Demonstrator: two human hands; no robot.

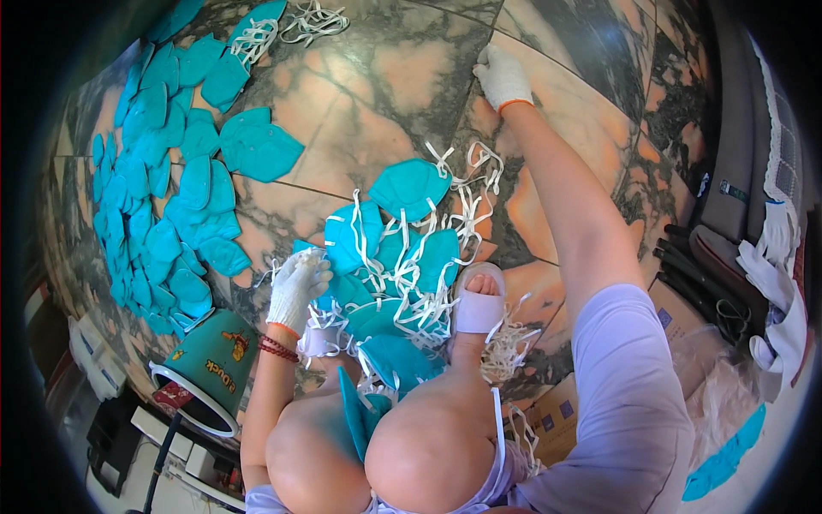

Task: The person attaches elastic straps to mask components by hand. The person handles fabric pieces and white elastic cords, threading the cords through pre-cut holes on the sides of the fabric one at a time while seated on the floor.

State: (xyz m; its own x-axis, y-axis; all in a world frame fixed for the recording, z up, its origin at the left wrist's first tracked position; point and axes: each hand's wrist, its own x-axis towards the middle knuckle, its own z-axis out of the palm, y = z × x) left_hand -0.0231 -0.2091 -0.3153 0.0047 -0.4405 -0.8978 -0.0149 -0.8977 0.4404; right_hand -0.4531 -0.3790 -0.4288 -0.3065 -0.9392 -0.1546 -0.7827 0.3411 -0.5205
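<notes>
My left hand (300, 287), in a white knit glove with an orange cuff, hovers at the left side of a pile of teal face masks (411, 190) with white straps. Its fingers are curled, and a bit of white strap shows beside them; what they hold I cannot make out. Far forward and to the right, my right hand (503, 79), in a matching glove, is closed at the floor, apart from the masks. Whatever may be inside its fingers is hidden. A teal mask (353, 415) stands between my knees.
A large heap of teal masks (141, 188) without visible straps spreads over the marble floor (342, 120) at left. A bundle of white straps (315, 23) lies at the far side. A green bucket (216, 355) tilts at lower left. Loose strap scraps (507, 347) lie by my right sandal (478, 310).
</notes>
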